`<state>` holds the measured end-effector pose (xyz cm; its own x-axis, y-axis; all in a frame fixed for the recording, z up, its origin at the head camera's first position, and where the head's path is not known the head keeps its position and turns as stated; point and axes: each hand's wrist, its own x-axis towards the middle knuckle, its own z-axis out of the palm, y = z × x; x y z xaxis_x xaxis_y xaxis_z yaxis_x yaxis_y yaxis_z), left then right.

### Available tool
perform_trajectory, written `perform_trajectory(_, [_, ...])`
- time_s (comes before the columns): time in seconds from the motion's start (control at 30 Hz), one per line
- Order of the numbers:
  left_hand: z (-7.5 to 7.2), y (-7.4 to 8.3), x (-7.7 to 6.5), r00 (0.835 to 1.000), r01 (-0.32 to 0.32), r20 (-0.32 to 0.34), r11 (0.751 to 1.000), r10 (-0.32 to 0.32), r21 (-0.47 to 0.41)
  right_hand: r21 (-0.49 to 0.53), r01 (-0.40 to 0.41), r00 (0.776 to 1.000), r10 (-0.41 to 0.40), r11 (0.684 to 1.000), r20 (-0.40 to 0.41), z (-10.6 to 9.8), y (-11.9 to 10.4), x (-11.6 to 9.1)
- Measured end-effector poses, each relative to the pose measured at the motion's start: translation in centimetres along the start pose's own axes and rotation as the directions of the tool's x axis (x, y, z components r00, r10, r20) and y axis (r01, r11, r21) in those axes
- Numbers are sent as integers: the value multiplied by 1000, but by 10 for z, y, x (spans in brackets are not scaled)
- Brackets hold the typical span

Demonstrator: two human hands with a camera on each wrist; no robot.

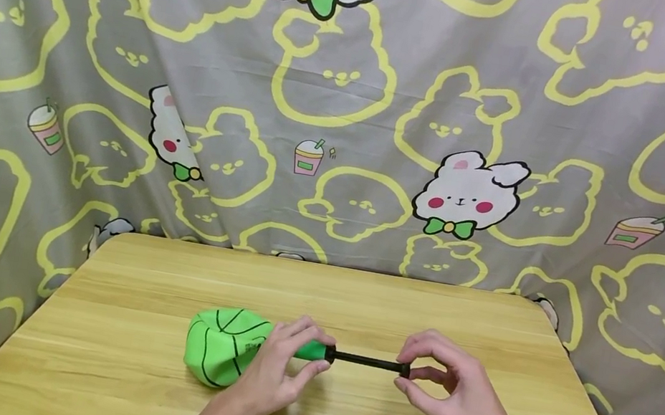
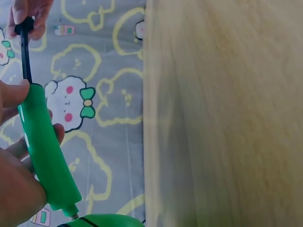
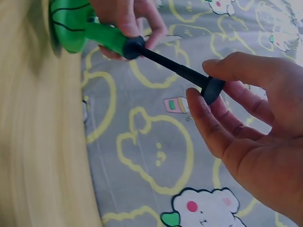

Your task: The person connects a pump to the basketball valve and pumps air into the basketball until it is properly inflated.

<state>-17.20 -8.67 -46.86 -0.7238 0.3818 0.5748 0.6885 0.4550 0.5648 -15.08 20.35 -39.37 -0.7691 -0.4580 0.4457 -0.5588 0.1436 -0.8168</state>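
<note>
A green hand pump (image 2: pixel 47 146) lies between the hands, its black rod (image 1: pixel 370 361) drawn well out of the barrel. My left hand (image 1: pixel 278 373) grips the green barrel near its black collar, fingers curled round it. Thumb and fingers of my right hand (image 1: pixel 457 387) pinch the small black end handle (image 3: pixel 213 90) of the rod. At the barrel's other end sits a dented, partly deflated green ball (image 1: pixel 215 348) with black lines. In the left wrist view a thin metal needle (image 2: pixel 74 216) runs from the pump's nozzle to the ball.
Beneath everything is a light wood-grain table (image 1: pixel 165 275). A grey curtain (image 1: pixel 372 119) printed with yellow outlines and white cartoon animals hangs behind the table and along both sides.
</note>
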Motion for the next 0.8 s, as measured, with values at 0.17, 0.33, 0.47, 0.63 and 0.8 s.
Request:
perform_trajectory(0.17, [-1,-1,-1,999,18,30,1000,-17,-14,-8,-2,1000,2,1000,20,-9,-3,-2])
perform_trajectory(0.33, [-2,0,0,999,16,30,1000,-16,-20,-1,-2,1000,2,1000,31,-12,-3,-2])
perform_trajectory(0.47, [-3,0,1,1000,6,9,1000,-5,-26,22,-13,1000,12,1000,19,-12,-4,-1])
perform_trajectory(0.63, [-2,-1,1,1000,4,-3,999,-4,-47,33,-18,1000,18,999,6,-13,-5,-2])
perform_trajectory(0.8, [-1,1,1,1000,5,-20,999,-6,-48,44,-17,1000,18,999,-8,-12,-1,-4])
